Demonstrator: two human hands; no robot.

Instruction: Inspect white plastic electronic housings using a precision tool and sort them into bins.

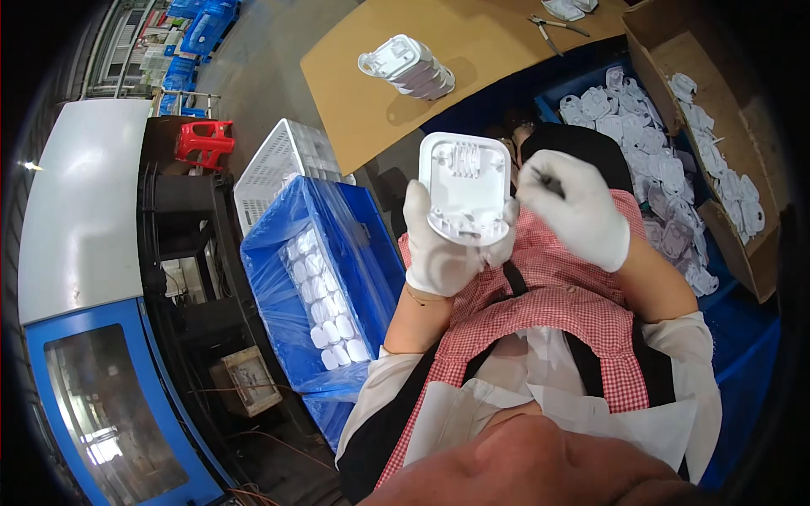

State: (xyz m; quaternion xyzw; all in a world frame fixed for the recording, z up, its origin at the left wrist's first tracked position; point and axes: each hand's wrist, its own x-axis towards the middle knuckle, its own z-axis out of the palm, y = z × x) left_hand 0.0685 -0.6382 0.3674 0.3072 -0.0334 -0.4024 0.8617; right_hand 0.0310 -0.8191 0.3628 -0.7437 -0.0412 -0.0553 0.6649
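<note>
My left hand (440, 258), in a white glove, grips a white plastic housing (456, 198) by its lower end, with the hollow inner side facing up. Ribs and small posts show inside it. Just right of the housing is my right hand (582, 207), also gloved, apart from it. Its fingers are curled together; something small and dark shows between them, too small to name. Ahead on the tan tabletop (346, 93) stands a stack of similar white housings (409, 67).
To the left, a blue crate (371, 228) lined with plastic film holds rows of white parts; a white basket (263, 169) stands behind it. At right are a blue bin of white parts (650, 143) and a cardboard box (742, 261). Pliers (548, 32) lie on the table.
</note>
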